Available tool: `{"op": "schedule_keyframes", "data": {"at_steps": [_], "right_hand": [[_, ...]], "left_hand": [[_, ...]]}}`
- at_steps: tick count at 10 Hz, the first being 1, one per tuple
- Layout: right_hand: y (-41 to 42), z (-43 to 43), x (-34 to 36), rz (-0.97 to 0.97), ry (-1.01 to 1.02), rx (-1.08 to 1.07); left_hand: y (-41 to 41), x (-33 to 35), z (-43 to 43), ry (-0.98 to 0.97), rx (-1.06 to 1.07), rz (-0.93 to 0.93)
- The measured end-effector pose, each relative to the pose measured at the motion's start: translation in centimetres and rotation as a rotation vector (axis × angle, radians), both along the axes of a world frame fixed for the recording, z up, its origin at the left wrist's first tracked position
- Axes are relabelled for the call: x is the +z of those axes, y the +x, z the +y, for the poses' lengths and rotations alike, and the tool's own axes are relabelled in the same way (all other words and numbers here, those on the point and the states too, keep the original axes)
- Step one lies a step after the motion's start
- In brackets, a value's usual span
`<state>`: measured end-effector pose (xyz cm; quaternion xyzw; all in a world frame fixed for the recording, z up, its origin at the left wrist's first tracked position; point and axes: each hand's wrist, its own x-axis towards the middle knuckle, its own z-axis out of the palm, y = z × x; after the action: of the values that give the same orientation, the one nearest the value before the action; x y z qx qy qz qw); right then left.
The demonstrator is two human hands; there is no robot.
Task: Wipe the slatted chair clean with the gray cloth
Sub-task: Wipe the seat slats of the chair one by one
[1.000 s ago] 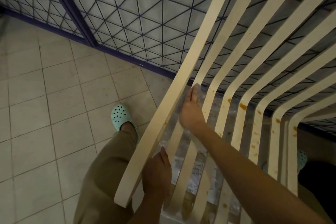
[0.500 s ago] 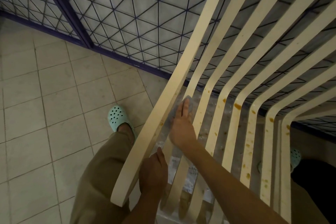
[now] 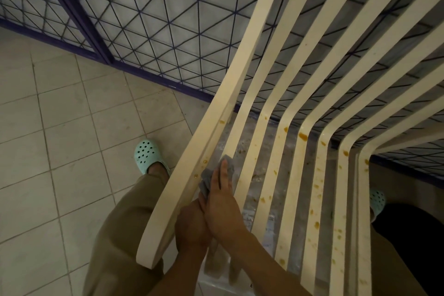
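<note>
Right hand (image 3: 222, 209) fingers (image 3: 224, 175) straight and flat, pressing cloth (image 3: 206, 179) onto a slat of the chair (image 3: 242, 74), I judge to spread pressure. Cloth sits under and left of the fingers. Left hand (image 3: 192, 230) just behind, fingers hidden; I cannot tell its grip. Stains (image 3: 303, 136) dot slats right of the fingers.

Home porch or balcony, I'd say: beige floor tiles (image 3: 60, 127), purple metal grille (image 3: 75, 14) with frosted panels (image 3: 179, 31) along the edge, stained cream slatted chair (image 3: 283, 175), person in mint clogs (image 3: 146, 155) and loose trousers (image 3: 120, 235). Dim light.
</note>
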<state>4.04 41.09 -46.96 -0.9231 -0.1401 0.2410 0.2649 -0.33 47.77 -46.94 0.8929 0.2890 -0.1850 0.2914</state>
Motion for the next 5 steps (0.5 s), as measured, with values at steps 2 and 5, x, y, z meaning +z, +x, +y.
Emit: {"op": "schedule_keyframes", "data": {"at_steps": [2, 5], "right_hand": [[4.4, -0.5, 0.5, -0.038, -0.037, 0.048], [14.7, -0.9, -0.9, -0.082, -0.158, 0.013]], "left_hand": [[0.2, 0.7, -0.6, 0.015, 0.170, -0.167], [0.4, 1.1, -0.6, 0.035, 0.170, -0.125]]}}
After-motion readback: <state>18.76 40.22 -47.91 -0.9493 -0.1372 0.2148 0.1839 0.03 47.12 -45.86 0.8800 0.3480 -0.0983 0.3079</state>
